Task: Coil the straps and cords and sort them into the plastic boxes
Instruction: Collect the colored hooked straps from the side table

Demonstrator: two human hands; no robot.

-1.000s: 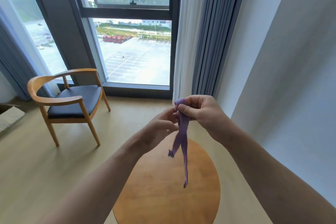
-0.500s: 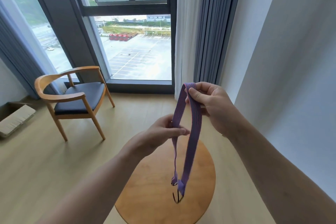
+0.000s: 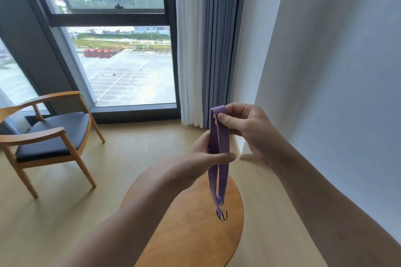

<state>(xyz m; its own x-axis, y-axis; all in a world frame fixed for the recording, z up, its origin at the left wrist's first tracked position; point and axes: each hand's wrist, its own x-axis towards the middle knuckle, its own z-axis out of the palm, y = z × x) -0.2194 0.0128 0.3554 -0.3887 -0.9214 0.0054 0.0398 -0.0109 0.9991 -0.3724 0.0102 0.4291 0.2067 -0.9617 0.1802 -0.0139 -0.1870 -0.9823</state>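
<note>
Above the round wooden bench [image 3: 195, 234], a purple strap [image 3: 219, 143] with fine reddish stripes hangs doubled over in mid-air, clear of the benchtop. The right hand [image 3: 249, 128] holds the fold at the top: its fingers [image 3: 225, 118] are curled narrowly and pinch the bend of the webbing. The left hand [image 3: 206, 156], lower and just beside the right, pinches both runs of the strap about halfway down, the thumb lying across the front face and the other digits hidden behind the webbing. Below this grip the two runs fall side by side, nearly touching, and end in small dark metal hooks [image 3: 222, 215] that dangle over the bench's far half. Both forearms enter from the lower edge of the view and converge on the strap.

Left of the bench, a wooden armchair [image 3: 50, 136] with a dark seat stands on the pale wood floor [image 3: 65, 212]. Behind it a tall window [image 3: 130, 67] looks out on a car park and hills. A white and grey curtain [image 3: 206, 50] hangs between the window and the plain light wall [image 3: 336, 71] at right.
</note>
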